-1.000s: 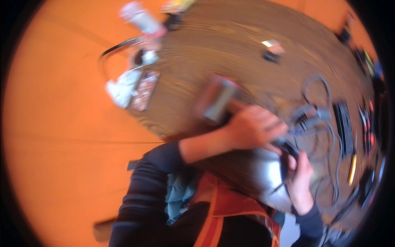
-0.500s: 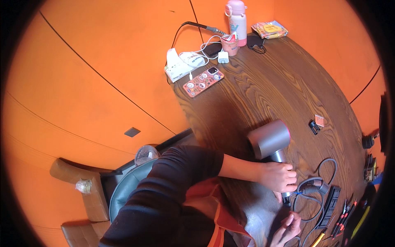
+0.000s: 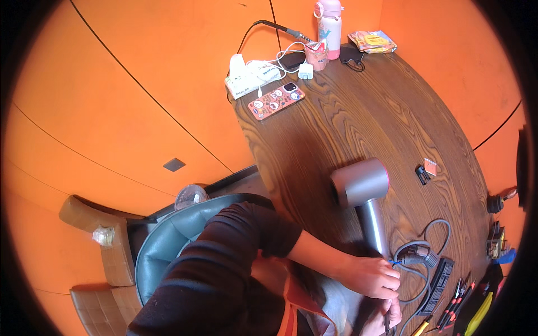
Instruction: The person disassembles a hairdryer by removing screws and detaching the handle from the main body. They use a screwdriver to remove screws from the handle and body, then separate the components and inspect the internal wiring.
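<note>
A grey hair dryer lies on the wooden table, its silver handle pointing toward me. My left hand is curled just below the handle's end, beside a short blue wire; what its fingers grip is hidden. Under it, at the lower edge, my right hand pinches a thin dark item too small to name. A looped grey cord with a plug-like block, a black slotted strip and several hand tools lie to the right.
At the far end are a pink bottle, cup, white power strip, phone and packet. Small black part lies right of the dryer. A teal chair is at left, orange walls around.
My left hand has slid down off the silver handle toward me, uncovering it. My right hand has come up close beneath the left, its fingers now partly behind it.
</note>
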